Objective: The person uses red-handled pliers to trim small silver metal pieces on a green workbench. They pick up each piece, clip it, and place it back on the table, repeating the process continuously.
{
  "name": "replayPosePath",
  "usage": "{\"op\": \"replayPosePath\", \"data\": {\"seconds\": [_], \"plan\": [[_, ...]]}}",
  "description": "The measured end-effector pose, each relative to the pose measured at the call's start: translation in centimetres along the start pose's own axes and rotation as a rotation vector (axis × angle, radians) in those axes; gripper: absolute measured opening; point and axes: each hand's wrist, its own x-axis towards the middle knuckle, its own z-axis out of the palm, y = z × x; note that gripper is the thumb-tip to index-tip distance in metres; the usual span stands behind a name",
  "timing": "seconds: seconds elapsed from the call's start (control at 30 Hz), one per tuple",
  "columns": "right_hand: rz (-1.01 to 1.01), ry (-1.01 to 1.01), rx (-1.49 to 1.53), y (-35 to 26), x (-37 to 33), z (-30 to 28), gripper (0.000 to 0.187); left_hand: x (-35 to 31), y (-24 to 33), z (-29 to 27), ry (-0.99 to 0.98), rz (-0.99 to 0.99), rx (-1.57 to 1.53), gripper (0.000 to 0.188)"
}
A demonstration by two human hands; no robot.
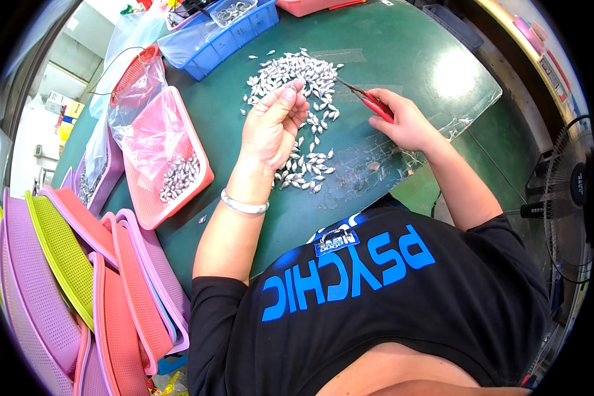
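Observation:
My left hand (275,125), with a pale bangle (244,204) on its wrist, is raised over the table with thumb and fingers pinched together. Whatever is between its fingertips is too small to make out. Red-handled pliers (377,107) are gripped in my right hand (406,122), their dark jaws pointing left toward a pile. This pile of small silver teardrop-shaped metal pieces (290,69) lies beyond and partly behind my left hand. More loose silver pieces (307,173) trail toward me on the green tabletop (402,49).
Left of my arm, a pink basket (201,155) holds plastic film and more silver pieces. Stacked purple, green and pink baskets (122,303) crowd the lower left. A blue bin (234,43) stands at the far side. A black fan (567,191) is at the right.

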Motion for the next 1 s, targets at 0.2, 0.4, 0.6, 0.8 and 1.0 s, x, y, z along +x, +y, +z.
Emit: {"op": "replayPosePath", "data": {"seconds": [0.2,0.4,0.6,0.8,1.0], "plan": [[-0.001,0.059,-0.032,1.4,-0.1,0.5,0.049,-0.1,0.2,0.3,-0.044,-0.024,-0.06,0.023],[-0.042,0.095,-0.11,2.0,-0.3,1.2,0.05,-0.2,0.3,0.5,-0.088,-0.033,-0.093,0.024],[-0.079,0.131,-0.141,2.3,-0.4,1.5,0.052,-0.3,0.3,0.6,-0.106,-0.043,-0.088,0.024],[-0.086,0.137,-0.188,2.2,-0.6,1.7,0.055,-0.3,0.4,0.7,-0.126,-0.043,-0.076,0.025],[-0.097,0.152,-0.232,2.0,-0.8,2.0,0.055,-0.3,0.3,0.7,-0.136,-0.043,-0.073,0.025]]}}
